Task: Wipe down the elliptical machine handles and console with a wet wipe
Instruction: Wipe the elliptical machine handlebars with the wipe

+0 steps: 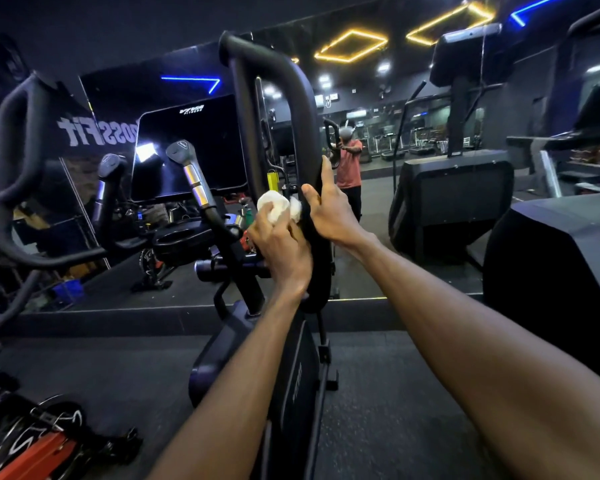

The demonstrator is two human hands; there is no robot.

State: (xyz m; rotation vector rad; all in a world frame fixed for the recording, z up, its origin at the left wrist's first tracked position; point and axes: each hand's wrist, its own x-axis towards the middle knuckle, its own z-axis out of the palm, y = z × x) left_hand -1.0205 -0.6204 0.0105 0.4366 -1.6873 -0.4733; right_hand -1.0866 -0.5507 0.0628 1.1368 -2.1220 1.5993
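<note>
The elliptical's tall black looped handle [278,74] rises in the middle of the view. My left hand [281,251] holds a bunched white wet wipe [273,206] pressed against the handle's lower shaft. My right hand [329,213] grips the same shaft from the right, thumb across its front, just beside the wipe. The dark console screen [191,147] stands to the left behind two short grips with silver sensor bands [194,181]. The other looped handle [14,161] curves at far left.
A wall mirror ahead reflects the gym and a person in a red shirt [350,164]. A black stair machine [458,188] stands at right, and a large black housing [551,271] sits nearer. A red and black bike part [35,445] lies at bottom left on the rubber floor.
</note>
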